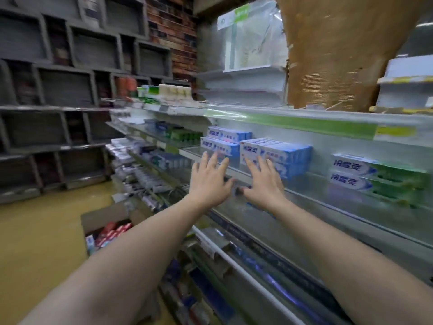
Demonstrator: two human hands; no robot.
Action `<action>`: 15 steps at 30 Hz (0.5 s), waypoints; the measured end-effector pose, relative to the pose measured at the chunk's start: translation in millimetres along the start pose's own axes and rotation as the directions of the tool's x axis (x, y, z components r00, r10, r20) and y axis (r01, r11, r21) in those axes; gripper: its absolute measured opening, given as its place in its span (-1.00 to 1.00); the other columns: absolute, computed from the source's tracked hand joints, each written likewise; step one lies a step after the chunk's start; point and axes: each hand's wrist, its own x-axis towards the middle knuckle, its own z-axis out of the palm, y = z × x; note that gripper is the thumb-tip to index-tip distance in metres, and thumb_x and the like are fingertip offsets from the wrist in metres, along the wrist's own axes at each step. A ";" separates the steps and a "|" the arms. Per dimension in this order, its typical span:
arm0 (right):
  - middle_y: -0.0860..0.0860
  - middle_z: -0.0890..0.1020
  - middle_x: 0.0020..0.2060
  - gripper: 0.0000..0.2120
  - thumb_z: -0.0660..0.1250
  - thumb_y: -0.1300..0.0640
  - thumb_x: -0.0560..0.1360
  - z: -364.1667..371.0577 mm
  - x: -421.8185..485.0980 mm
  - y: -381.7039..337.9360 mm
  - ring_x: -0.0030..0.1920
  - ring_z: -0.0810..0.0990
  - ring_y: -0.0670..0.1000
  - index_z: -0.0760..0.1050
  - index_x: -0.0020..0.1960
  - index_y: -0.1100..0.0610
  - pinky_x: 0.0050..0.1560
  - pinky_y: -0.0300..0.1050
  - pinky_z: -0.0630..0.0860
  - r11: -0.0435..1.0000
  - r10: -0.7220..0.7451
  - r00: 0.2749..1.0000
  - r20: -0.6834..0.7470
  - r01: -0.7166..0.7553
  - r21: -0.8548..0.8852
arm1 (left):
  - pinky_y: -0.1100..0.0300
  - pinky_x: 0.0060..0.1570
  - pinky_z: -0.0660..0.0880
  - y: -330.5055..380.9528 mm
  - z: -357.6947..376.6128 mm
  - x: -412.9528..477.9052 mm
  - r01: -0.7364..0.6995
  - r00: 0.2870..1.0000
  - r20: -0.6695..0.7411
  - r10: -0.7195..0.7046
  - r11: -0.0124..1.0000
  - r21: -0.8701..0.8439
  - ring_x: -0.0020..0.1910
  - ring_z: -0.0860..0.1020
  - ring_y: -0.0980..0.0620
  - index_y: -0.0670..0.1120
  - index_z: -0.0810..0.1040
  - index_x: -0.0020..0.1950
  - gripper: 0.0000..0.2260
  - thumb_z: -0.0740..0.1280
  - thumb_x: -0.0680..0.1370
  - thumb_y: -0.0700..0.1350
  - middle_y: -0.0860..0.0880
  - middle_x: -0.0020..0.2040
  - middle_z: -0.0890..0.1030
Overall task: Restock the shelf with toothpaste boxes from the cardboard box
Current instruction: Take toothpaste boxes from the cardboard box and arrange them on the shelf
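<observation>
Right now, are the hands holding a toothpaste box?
No: the left hand and right hand are open, fingers straight, in front of the blue toothpaste boxes.

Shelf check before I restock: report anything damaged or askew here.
The brown cardboard on the upper shelf is torn, with ragged edges and exposed corrugation. The blue toothpaste stack by the right hand sits further forward than the left blue stack.

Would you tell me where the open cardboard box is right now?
The cardboard box sits on the floor at lower left of the head view, beside the foot of the shelving, left of the left forearm.
</observation>
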 end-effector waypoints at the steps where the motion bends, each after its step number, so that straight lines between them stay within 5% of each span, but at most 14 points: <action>1: 0.09 -0.05 0.62 -0.16 0.34 -0.18 0.50 10.0 1.9 -15.5 0.60 -0.13 0.15 -0.03 0.63 -0.05 0.58 0.09 -0.03 0.999 -0.030 0.999 0.016 0.030 0.021 | -0.21 0.56 -0.03 -18.2 -1.1 -7.5 0.032 0.999 0.012 -0.032 0.999 0.008 0.63 -0.09 -0.16 0.08 0.09 0.64 -0.37 0.08 0.63 0.30 -0.07 0.66 0.01; 8: 0.08 -0.05 0.62 -0.16 0.35 -0.18 0.51 84.6 7.4 -136.9 0.60 -0.14 0.12 -0.04 0.62 -0.07 0.58 0.06 -0.02 0.972 -0.229 0.960 0.158 0.218 0.088 | -0.24 0.55 -0.04 -138.2 -1.7 -70.4 0.278 0.951 0.125 -0.284 0.959 0.061 0.63 -0.13 -0.17 0.10 0.06 0.64 -0.38 0.12 0.63 0.26 -0.08 0.67 -0.03; 15: 0.05 -0.05 0.62 -0.15 0.38 -0.15 0.50 165.7 -5.1 -238.2 0.61 -0.13 0.11 -0.04 0.62 -0.09 0.58 0.06 0.00 0.950 -0.310 0.893 0.326 0.273 0.154 | -0.30 0.54 -0.09 -259.1 13.0 -137.3 0.510 0.818 0.230 -0.528 0.849 0.138 0.63 -0.16 -0.17 0.12 0.05 0.64 -0.37 0.14 0.62 0.26 -0.05 0.67 -0.04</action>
